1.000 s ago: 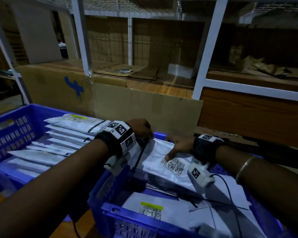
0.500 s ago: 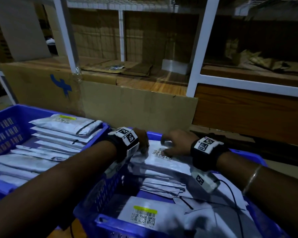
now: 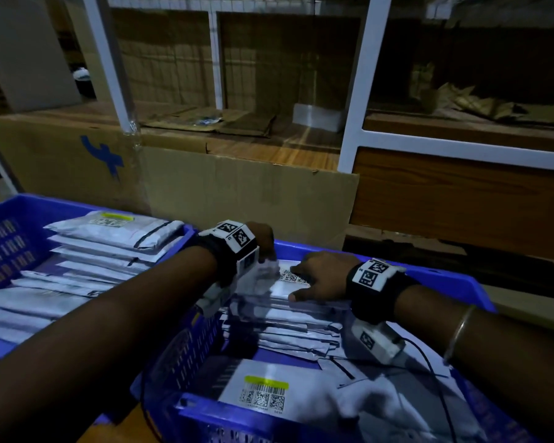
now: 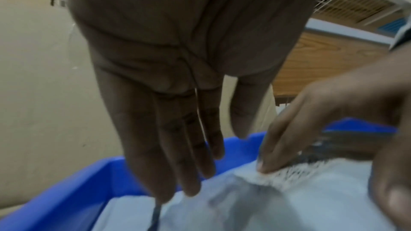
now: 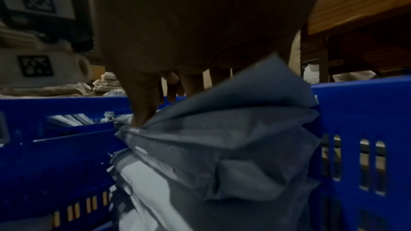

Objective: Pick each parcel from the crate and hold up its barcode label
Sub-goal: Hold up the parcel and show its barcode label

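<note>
The near blue crate (image 3: 454, 279) holds a stack of white parcels, and the top parcel (image 3: 288, 290) lies flat under both hands, its long axis running left to right, barcode label (image 3: 293, 277) facing up between them. The right hand (image 3: 323, 276) rests spread on it, nearer the label; the left hand (image 3: 264, 241) touches its far-left corner with straight fingers. Compared with half a second ago, the hands sit slightly closer together on the parcel.

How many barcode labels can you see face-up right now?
3. One on the top white plastic parcel in the left blue plastic crate, one under the right hand on the far stack, one on the near parcel. Others may be hidden.
</note>
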The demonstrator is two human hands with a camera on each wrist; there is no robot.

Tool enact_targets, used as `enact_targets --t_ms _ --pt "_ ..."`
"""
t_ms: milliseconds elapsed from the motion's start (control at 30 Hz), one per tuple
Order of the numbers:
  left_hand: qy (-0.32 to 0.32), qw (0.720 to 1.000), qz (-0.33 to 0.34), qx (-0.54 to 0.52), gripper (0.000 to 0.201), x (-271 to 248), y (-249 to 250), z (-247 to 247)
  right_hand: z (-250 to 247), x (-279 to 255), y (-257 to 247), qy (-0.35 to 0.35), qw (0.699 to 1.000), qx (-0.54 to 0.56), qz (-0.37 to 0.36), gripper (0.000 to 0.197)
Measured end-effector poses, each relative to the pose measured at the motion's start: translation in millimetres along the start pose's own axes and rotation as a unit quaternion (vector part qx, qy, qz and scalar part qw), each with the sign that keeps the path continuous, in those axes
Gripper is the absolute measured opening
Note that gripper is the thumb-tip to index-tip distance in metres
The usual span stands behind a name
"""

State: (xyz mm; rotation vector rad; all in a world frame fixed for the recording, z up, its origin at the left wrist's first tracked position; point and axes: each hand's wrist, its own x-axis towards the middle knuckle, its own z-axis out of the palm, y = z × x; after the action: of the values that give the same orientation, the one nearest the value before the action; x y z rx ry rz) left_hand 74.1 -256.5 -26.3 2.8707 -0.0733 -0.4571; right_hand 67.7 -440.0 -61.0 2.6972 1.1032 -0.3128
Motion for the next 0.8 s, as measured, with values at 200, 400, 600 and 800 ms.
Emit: enact_targets --t_ms 200,400,600,800 --pt "-0.004 1.0 0.003 -0.023 0.009 2 3 6 4 -5 -3 0.025 1.0 -0.001 0.012 0.054" --pt "-0.007 1.0 -0.013 0.013 0.022 1 6 9 11 -23 1 0.115 0.993 -0.026 0.009 0.052" --pt "0.006 0.997 0.01 -0.07 0.026 2 9 9 16 -17 -6 0.095 0.995 0.028 0.026 0.05" --pt "0.012 1.0 -0.009 -0.002 0.019 8 12 22 12 -16 -4 0.09 0.994 0.054 0.04 0.062"
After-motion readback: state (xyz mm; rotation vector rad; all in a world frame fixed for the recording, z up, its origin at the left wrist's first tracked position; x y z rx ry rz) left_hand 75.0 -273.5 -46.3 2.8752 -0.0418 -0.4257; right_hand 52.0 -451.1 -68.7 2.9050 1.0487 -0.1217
